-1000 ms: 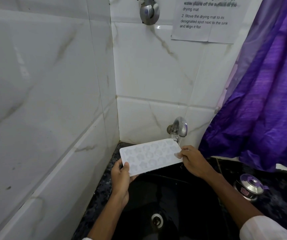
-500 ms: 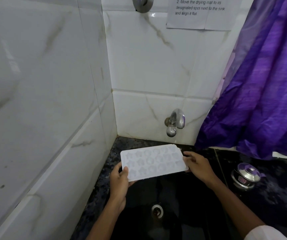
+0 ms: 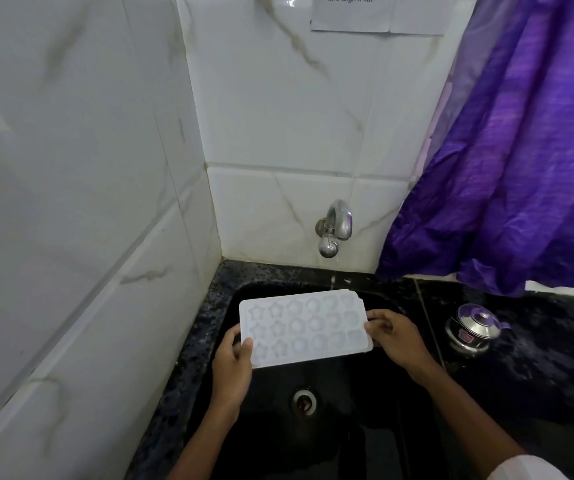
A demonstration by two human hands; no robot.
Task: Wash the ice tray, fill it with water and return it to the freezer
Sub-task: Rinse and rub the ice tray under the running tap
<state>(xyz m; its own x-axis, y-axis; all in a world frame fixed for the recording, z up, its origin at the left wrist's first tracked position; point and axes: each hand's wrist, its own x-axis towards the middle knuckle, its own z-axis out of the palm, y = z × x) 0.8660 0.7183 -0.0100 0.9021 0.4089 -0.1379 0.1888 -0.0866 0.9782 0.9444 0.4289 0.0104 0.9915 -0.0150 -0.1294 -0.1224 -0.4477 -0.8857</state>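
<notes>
Lower centre, the white plastic ice tray (image 3: 304, 329) with star-shaped moulds is held roughly level over the black sink (image 3: 347, 393), left hand (image 3: 231, 362) gripping its left end, right hand (image 3: 394, 336) pinching its right; bring it flat beneath the steel tap (image 3: 334, 228).

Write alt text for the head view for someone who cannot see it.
A left hand and right hand hold a white ice tray by its ends over a black sink. A steel tap juts from the tiled wall behind, and a purple curtain hangs at right.
</notes>
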